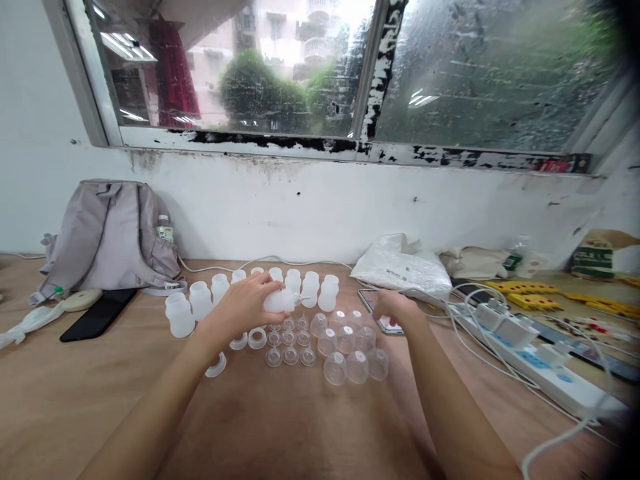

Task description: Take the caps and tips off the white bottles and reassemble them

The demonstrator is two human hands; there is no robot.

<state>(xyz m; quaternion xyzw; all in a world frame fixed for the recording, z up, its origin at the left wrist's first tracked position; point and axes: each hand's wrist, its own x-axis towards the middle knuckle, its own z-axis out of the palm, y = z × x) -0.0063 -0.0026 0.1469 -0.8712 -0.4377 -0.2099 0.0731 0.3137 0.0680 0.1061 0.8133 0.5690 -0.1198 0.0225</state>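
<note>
The left hand (264, 293) grasps a small white bottle (279, 301), thumb and fingers wrapped around its body so that it lies nearly level, its narrow end toward the right. That grip seems chosen to leave the narrow end free; something thin and clear projects there, though blur makes its exact form uncertain. The bottle is held up over the desk (280, 427), in front of the back row and just behind the teats (291, 355).

The right hand (399, 309) reaches down onto a phone (369, 298) lying flat, fingers bent over its near part; whether they press or grip it I cannot tell. The phone sits just right of the parts, probably to be within easy reach.

The parts are sorted by kind, apparently so each can be picked up singly: bottles (328, 293) upright along the back, rings (257, 346) at the left, partly hidden by the left arm, teats in the middle, domes (357, 367) at the right.

The standing bottles are milky, translucent and smooth, pinched at the waist. The rings are whitish bands, the teats clear and flared at the base, the domes thin, glossy and rounded. The desk has a matt, wood-brown surface.
</note>
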